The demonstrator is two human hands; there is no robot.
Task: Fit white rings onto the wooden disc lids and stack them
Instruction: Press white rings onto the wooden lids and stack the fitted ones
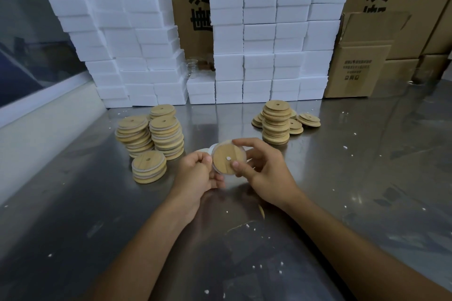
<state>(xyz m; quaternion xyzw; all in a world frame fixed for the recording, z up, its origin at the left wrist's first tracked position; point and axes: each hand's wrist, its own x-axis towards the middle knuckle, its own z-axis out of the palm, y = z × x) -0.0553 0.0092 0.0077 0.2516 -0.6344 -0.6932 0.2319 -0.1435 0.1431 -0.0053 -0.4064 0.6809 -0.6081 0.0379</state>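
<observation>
Above the steel worktop's middle, round wooden disc lid with centre hole tilted up on edge, flat face toward the camera, pinched by right hand, left hand gripping its left rim

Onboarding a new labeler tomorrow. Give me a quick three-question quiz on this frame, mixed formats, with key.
1. True or false: both the left hand and the right hand hold the wooden lid above the metal table.
2. Which side of the table has lids with white rings showing between them? A) the left stacks B) the right stack C) neither
3. Fill in: behind the lids stands a wall of white ____.

Key: 1 true; 2 A; 3 boxes.
</observation>
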